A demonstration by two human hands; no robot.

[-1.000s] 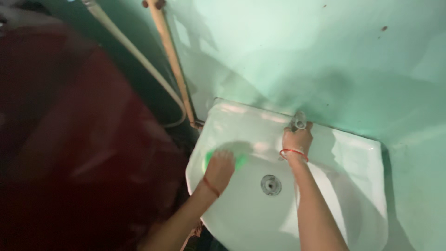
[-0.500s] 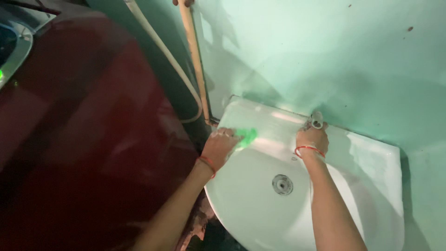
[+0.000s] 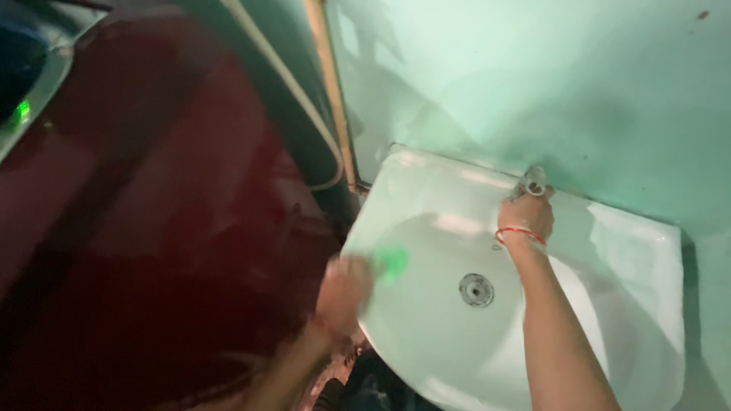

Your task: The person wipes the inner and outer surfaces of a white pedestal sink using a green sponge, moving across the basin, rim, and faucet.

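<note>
A: What's over at nine o'clock?

B: A big dark-red rounded body (image 3: 152, 213), smooth and a bit glossy. Right of it, a pale hose (image 3: 293, 87) and a tan pipe (image 3: 335, 91) run down the mint-green wall (image 3: 533, 76).

A: And the hands?

B: The left hand (image 3: 344, 288) is motion-blurred at the sink's eight o'clock rim, clenched on a green scrubber (image 3: 392, 261) that sits on the inner slope. The right hand (image 3: 527, 215) is closed over the metal tap (image 3: 534, 181) at twelve o'clock.

A: Any risks?

B: The white basin (image 3: 632, 304) looks like glazed ceramic, hard and slick. I'd guess a fast stroke could slide the scrubber off the rim, or knuckles could knock the edge. The steel drain (image 3: 477, 290) lies open at the centre.
</note>
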